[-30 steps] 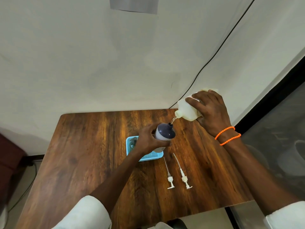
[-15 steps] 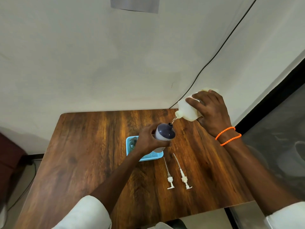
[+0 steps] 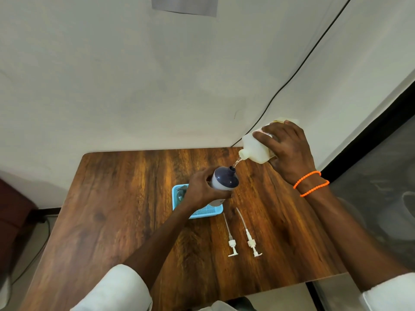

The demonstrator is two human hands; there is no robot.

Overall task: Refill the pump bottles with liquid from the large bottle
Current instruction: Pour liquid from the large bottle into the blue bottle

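Two pump heads (image 3: 243, 235) lie lower centre, removed for filling. Centre frame, the left hand (image 3: 203, 189) grips the pump bottle (image 3: 223, 181), steadying its neck under the large bottle (image 3: 256, 149), which the right hand (image 3: 288, 153) clasps, tipped to pour.

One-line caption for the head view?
Right hand tips large bottle into pump bottle held by left hand.

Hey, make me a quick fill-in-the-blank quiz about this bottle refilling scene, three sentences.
1. The right hand tilts the large cream plastic bottle so that liquid ____ into the dark-topped pump bottle.
2. The left hand grips that bottle above a light ____ plastic tray.
3. ____ white pump heads lie on the brown wooden table.

Missing words: pours; blue; Two
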